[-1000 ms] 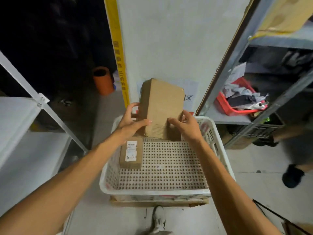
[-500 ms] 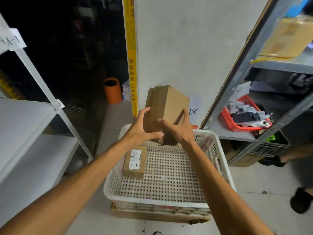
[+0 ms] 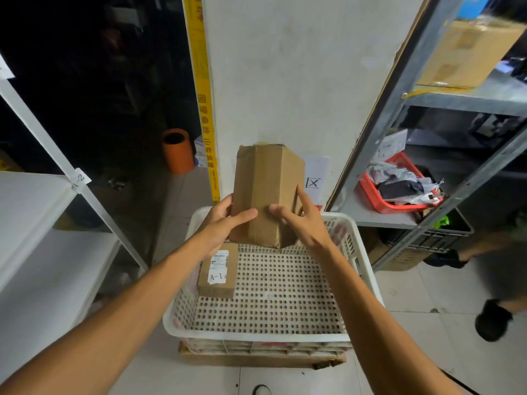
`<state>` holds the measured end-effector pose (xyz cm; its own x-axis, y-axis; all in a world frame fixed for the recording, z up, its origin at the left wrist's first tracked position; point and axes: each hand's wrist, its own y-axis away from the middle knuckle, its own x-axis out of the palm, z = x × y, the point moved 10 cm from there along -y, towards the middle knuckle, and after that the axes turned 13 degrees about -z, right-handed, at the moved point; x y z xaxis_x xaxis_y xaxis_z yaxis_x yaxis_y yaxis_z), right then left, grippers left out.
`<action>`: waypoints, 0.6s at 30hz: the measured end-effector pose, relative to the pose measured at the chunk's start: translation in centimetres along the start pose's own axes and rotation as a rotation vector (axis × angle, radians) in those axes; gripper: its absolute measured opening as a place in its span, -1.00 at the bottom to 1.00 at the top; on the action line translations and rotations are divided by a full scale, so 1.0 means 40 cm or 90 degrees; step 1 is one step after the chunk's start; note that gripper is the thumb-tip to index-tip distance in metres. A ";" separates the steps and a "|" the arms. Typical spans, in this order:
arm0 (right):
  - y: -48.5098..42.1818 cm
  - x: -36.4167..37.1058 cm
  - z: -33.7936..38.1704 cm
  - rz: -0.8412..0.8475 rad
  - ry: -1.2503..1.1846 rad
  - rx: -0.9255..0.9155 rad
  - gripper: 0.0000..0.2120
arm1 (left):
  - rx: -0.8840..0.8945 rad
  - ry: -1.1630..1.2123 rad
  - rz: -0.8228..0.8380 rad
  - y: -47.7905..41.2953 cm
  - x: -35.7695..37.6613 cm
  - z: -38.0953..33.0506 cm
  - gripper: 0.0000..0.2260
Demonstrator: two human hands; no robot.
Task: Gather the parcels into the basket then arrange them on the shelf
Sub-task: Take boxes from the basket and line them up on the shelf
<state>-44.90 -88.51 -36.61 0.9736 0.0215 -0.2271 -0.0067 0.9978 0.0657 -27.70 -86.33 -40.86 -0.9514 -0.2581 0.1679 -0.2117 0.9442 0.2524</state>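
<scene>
Head view, desk to operator: where is the parcel right now?

Operator: I have the tall brown cardboard parcel [image 3: 268,192] standing on end over the far end of the white perforated plastic basket [image 3: 256,337]. Whether its bottom edge touches the basket floor, I can't tell.

Desk: And your fingers?

Operator: Both sets are clamped on it. My left hand [image 3: 221,223] wraps the left edge, thumb laid across the front face. My right hand [image 3: 305,226] takes the right edge, thumb on the front, forefinger running up the corner. I use two hands because, I judge, a box this tall would tip in one.

Desk: Going in or coming out?

Operator: I can't say from this alone. One small brown cardboard parcel [image 3: 216,286], white label reading A-1, lies flat against the basket's left wall, just below my left wrist.

Desk: And around you?

Operator: The white shelf [image 3: 31,201] is on my left, with a paper tag [image 3: 80,178] on its post that looks like A-2. This parcel's label isn't facing me, so I'd turn it before choosing a level. On my right a grey metal rack [image 3: 379,218] holds a red plastic tray [image 3: 368,192] of clutter, apart from the basket.
</scene>
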 end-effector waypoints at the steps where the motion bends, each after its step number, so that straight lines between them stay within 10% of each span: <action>1: 0.003 -0.001 0.007 0.009 -0.007 -0.010 -0.01 | 0.013 -0.005 0.005 0.001 0.006 -0.006 -0.49; 18: 0.000 0.012 -0.025 0.023 -0.204 0.020 -0.47 | 0.063 -0.100 -0.024 -0.020 -0.006 -0.061 -0.52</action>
<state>-44.67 -88.44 -37.71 0.9952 0.0314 0.0925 -0.0407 0.9942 0.0995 -26.75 -87.51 -38.76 -0.9639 -0.2662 0.0072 -0.2617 0.9520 0.1590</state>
